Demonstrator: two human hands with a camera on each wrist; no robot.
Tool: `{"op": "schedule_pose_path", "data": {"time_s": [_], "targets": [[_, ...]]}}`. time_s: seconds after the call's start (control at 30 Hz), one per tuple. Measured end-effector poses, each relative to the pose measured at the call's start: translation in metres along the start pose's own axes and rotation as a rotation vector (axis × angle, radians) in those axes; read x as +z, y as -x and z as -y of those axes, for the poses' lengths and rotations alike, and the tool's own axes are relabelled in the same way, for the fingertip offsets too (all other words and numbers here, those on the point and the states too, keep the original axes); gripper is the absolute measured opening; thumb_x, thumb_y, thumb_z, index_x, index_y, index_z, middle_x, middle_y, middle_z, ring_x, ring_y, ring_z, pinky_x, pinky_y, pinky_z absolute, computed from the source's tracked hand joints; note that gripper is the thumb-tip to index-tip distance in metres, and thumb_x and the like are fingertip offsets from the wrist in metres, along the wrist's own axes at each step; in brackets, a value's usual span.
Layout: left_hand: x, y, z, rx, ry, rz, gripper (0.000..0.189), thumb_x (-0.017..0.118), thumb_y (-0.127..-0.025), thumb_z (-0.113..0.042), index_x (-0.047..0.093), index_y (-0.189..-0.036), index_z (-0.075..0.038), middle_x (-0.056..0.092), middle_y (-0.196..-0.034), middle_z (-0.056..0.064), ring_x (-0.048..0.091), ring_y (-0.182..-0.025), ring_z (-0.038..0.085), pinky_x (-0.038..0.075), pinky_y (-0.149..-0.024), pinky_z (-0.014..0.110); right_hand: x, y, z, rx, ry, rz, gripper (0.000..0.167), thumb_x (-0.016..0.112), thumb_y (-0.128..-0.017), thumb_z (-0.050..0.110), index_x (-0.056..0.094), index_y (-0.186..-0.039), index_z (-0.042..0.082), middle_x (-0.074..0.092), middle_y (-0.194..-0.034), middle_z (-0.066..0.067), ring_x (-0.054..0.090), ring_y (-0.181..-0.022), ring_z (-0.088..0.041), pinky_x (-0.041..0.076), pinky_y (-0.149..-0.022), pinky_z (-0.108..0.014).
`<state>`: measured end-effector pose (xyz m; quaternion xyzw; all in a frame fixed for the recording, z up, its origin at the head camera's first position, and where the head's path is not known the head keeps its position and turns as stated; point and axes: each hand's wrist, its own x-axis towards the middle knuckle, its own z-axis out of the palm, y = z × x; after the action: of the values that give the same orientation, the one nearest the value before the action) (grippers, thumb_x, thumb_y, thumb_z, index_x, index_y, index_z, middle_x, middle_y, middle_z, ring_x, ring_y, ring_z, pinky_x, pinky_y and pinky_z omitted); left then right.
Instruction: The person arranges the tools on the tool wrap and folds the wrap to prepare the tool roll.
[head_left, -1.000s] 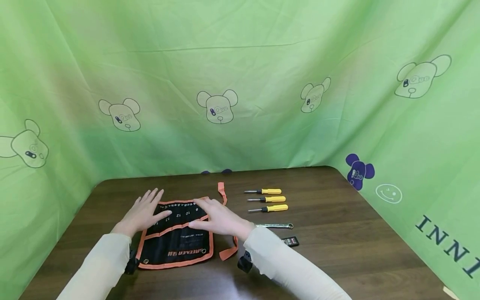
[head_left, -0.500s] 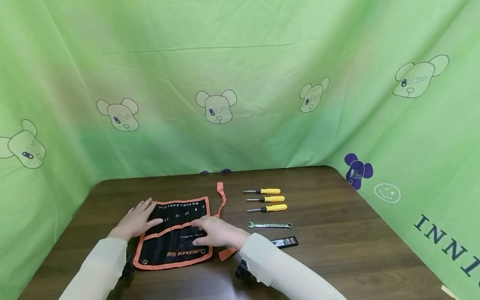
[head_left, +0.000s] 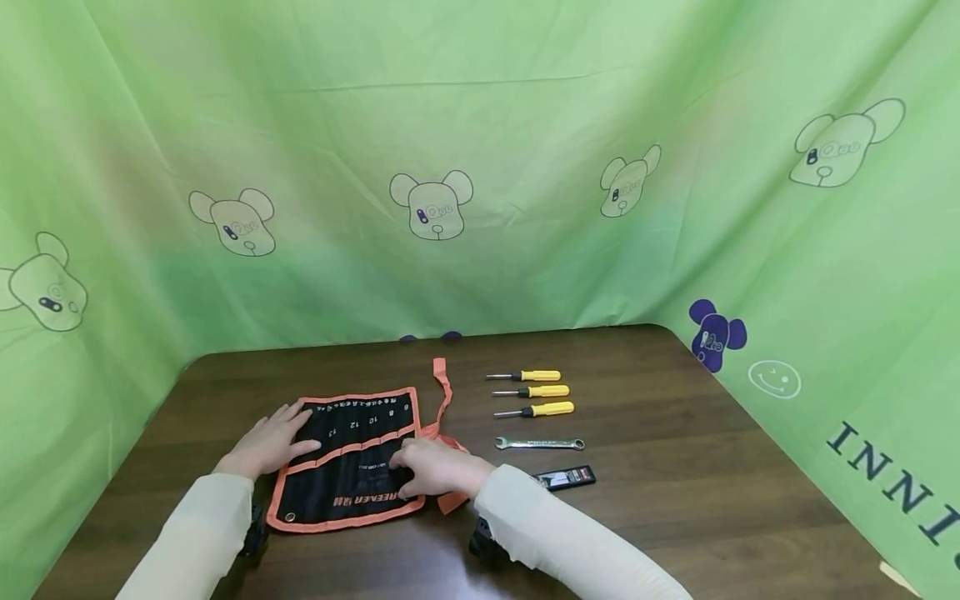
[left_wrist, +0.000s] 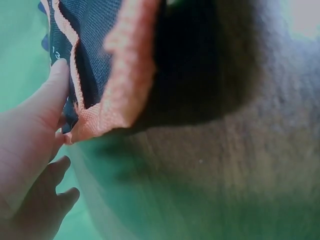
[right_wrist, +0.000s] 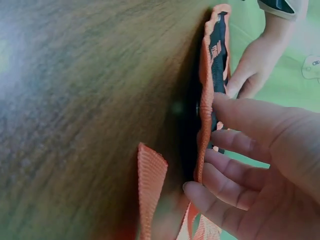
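Note:
A black tool roll [head_left: 337,475] with orange trim lies spread on the table, its row of pockets under printed numbers. My left hand [head_left: 264,443] rests at its left edge, fingers extended and thumb apart; in the left wrist view the thumb [left_wrist: 55,87] lies along the orange border. At the right edge my right hand [head_left: 438,467] has bent fingers and pinches the border, thumb [right_wrist: 237,110] on the upper face in the right wrist view. Orange tie straps [head_left: 441,385] trail from the right side of the roll, partly hidden behind the right hand.
Right of the roll lie three yellow-handled screwdrivers [head_left: 542,376], a combination wrench [head_left: 540,444] and a small black case [head_left: 573,477], partly covered by the right sleeve. A green printed curtain [head_left: 480,275] surrounds the wooden table [head_left: 675,467].
The right hand has come down from the roll's upper right part to its lower right edge. The left hand has moved slightly left and down to the left edge. Wrench and case show more.

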<state>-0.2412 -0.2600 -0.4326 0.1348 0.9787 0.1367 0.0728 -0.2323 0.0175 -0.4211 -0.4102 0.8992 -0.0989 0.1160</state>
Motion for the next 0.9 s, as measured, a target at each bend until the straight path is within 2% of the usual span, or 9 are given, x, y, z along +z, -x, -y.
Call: {"op": "schedule_pose_path", "data": {"time_s": [0.3, 0.63, 0.9], "targets": [[0.0026, -0.0003, -0.0004, 0.002, -0.027, -0.006, 0.067, 0.057, -0.089, -0.039, 0.042, -0.132, 0.010, 0.026, -0.139, 0.033, 0.022, -0.126, 0.050, 0.018, -0.099, 0.061, 0.0022, 0.0011, 0.0031, -0.007, 0.086, 0.020, 0.037, 0.076, -0.078, 0.023, 0.066, -0.113, 0.014, 0.054, -0.097, 0.003, 0.051, -0.088, -0.007, 0.043, -0.077, -0.021], [0.0077, 0.0018, 0.0009, -0.003, -0.023, -0.024, 0.067, 0.057, -0.089, -0.041, 0.042, -0.132, 0.009, 0.027, -0.139, 0.033, 0.024, -0.125, 0.051, 0.020, -0.098, 0.061, 0.0027, 0.0045, 0.0031, -0.018, 0.057, 0.006, 0.037, 0.076, -0.078, 0.022, 0.066, -0.112, 0.014, 0.053, -0.095, 0.005, 0.050, -0.088, -0.006, 0.042, -0.078, -0.020], [0.0072, 0.0066, 0.0020, -0.023, -0.004, -0.008, 0.070, 0.059, -0.087, -0.042, 0.042, -0.132, 0.009, 0.028, -0.139, 0.033, 0.023, -0.125, 0.052, 0.019, -0.098, 0.061, 0.0021, 0.0039, -0.0005, 0.005, 0.065, 0.000, 0.035, 0.072, -0.080, 0.029, 0.066, -0.112, 0.015, 0.055, -0.098, 0.006, 0.051, -0.091, -0.007, 0.042, -0.082, -0.022]]}}
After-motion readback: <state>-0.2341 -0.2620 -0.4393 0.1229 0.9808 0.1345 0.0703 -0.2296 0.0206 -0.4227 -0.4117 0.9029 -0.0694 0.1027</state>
